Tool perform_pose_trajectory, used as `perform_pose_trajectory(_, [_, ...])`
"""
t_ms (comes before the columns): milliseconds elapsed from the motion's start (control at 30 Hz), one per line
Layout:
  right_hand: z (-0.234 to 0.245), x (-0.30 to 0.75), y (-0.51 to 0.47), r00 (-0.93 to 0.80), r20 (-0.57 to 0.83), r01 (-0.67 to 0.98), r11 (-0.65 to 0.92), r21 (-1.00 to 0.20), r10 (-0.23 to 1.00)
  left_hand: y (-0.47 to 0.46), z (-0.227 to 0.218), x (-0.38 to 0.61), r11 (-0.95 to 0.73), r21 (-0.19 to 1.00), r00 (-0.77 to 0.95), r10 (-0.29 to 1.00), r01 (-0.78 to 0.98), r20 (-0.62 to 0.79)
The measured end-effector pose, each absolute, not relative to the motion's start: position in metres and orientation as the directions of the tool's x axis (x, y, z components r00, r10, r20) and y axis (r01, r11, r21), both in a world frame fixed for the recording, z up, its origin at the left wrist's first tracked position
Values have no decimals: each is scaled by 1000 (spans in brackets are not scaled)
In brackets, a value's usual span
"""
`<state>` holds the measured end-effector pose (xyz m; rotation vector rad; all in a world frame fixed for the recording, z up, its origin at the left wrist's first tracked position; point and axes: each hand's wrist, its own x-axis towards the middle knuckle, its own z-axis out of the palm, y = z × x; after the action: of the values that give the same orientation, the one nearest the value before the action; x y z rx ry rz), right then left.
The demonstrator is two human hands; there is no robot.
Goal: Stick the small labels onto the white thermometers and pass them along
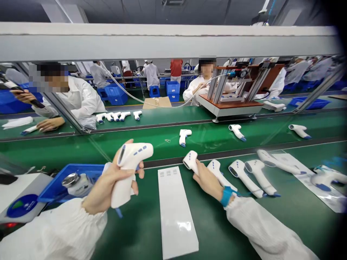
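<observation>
My left hand (pixel 108 186) is wrapped round the grip of a white forehead thermometer (pixel 129 162) and holds it upright above the green bench. My right hand (pixel 207 178) lies on a second white thermometer (pixel 190 160) on the bench, fingers closed on its handle. To its right several more white thermometers (pixel 245 175) lie in a row, heads pointing away from me. A long white label sheet (pixel 175 209) lies flat between my hands. A blue strap (pixel 225 196) circles my right wrist.
A blue tray (pixel 63 175) holding a metal-topped object sits at left beside a white device (pixel 18 200). Loose thermometers (pixel 184 136) ride the green conveyor beyond. Across it, white-coated workers and a wooden-based fixture (pixel 230 104). A plastic sheet (pixel 309 178) lies at right.
</observation>
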<state>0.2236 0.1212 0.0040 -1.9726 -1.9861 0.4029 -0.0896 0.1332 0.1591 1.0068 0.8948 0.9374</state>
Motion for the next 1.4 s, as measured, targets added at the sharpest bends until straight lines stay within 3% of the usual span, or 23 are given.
perform_pose_trajectory(133, [-15, 261, 89, 49, 71, 972, -31, -234, 996, 106, 128, -62, 297, 921, 331, 921, -253, -206])
perform_pose_trajectory(333, [-12, 279, 65, 60, 213, 994, -38, -106, 975, 65, 77, -38, 336, 928, 127, 939, -159, -319])
perform_pose_trajectory(400, [-4, 263, 65, 23, 285, 984, 30, -177, 958, 54, 62, -28, 348, 923, 79, 937, -164, -339])
perform_pose_trajectory(500, [2, 224, 88, -73, 259, 851, 196, -488, 963, 46, 44, -10, 358, 911, 70, 934, -205, -351])
perform_pose_trajectory(567, [-2, 199, 113, -78, 184, 710, 184, -680, 980, 47, 35, 1, 355, 911, 63, 935, -212, -349])
perform_pose_trajectory(633, [-10, 181, 138, -34, 133, 645, 124, -755, 991, 52, 26, 7, 348, 916, 59, 937, -199, -343])
perform_pose_trajectory(1200, [-31, 173, 185, -2, 92, 624, 73, -778, 996, 77, 3, 10, 323, 930, 152, 942, -176, -299])
perform_pose_trajectory(1333, [-23, 168, 173, -45, 150, 672, 141, -727, 988, 77, 4, 10, 332, 926, 137, 941, -181, -311])
perform_pose_trajectory(1400, [-17, 167, 155, -163, 200, 682, 257, -684, 966, 77, 4, 11, 327, 924, 125, 943, -197, -307])
